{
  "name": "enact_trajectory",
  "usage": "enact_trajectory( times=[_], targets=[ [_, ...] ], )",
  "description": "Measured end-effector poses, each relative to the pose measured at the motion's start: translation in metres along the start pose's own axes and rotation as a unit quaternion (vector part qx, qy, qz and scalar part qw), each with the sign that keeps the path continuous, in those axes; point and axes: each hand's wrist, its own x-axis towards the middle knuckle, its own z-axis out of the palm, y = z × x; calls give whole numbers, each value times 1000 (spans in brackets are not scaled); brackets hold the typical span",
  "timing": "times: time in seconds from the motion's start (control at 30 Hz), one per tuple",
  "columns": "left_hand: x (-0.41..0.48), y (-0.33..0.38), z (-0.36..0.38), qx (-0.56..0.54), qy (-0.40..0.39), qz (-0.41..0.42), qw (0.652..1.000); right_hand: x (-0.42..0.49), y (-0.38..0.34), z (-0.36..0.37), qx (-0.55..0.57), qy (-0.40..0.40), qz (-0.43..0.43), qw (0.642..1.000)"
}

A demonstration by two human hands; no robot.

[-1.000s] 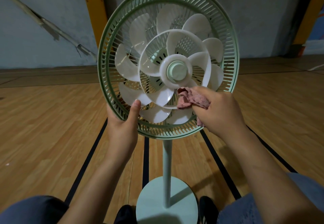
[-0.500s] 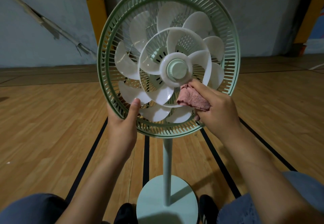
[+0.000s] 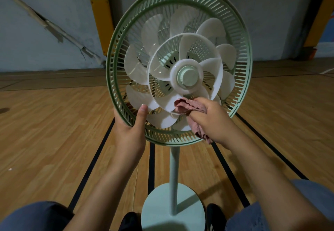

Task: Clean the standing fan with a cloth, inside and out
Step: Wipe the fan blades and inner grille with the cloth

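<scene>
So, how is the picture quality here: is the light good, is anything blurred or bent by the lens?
Head view: dim indoor light, with corners darkening. The wide-angle lens bends the floor lines and stretches the forearms. The fan blades and pink cloth are reasonably sharp; the right hand looks slightly soft. The pole casts a shadow on the round base.

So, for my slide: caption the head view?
Right hand wipes fan blades with pink cloth; left hand steadies green guard.
</scene>
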Motion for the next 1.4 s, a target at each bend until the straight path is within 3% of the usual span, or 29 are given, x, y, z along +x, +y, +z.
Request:
enact_trajectory(
  times=[0.13,0.37,0.77,1.0,1.27,1.4],
  targets=[
    [1,-2,0,13,2,-1,1000,-1,-3,-2,141,-50,49,988],
    [3,-3,-3,4,-5,-2,1000,-2,-2,-6,-24,-42,-13,999],
    [2,-5,-2,10,-13,-6,1000,-2,7,-25,-128,57,-121,983],
    [0,-3,-2,-1,-14,-3,1000,-3,11,-26,-193,112,-139,965],
    [2,-3,-2,-5,-11,-11,1000,-3,7,-31,-162,222,-267,924],
    [1,-3,-1,-8,-13,-7,1000,1,8,-29,-163,228,-286,916]
  ],
)
